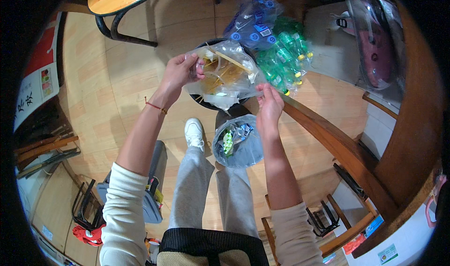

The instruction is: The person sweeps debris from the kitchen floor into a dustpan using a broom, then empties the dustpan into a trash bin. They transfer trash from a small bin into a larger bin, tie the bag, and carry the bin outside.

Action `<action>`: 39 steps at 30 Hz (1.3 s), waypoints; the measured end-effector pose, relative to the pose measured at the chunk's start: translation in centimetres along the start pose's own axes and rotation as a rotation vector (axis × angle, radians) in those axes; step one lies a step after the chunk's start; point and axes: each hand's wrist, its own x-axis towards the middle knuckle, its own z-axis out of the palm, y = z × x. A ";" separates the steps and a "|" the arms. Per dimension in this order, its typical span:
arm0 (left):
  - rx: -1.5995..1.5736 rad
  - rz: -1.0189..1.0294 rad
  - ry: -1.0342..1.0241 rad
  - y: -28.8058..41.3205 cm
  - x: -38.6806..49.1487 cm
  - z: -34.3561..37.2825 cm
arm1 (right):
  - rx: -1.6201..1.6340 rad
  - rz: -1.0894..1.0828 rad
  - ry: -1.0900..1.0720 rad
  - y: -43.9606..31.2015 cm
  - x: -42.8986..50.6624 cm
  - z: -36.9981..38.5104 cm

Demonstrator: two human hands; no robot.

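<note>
My left hand (184, 69) pinches the left edge of a clear plastic bag (242, 49). At the lower right, the fingers of my right hand (270, 99) grip the same bag's edge. Stretched between both hands, the bag lies over a round black bin (200, 103), whose inside is mostly hidden. Brownish liquid or residue, thin sticks (221, 77) and a wooden chopstick (232, 60) show in or on the bag, along with white scraps. Closer to my legs stands a second bin with a translucent liner (242, 158). Inside it lie a green-and-white wrapper (227, 143) and blue-silver packaging (246, 130).
Bagged green bottles (281, 62) and blue printed plastic film (253, 23) lie beyond the black bin. A wooden beam (327, 128) runs along my right side. At upper left stands a wood-topped stool (119, 0); a grey lidded bin (154, 195) is beside my left leg.
</note>
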 end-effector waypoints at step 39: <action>0.101 0.121 0.562 -3.8 -51.2 2.2 | -0.158 0.042 -0.347 -11.1 -42.3 -11.3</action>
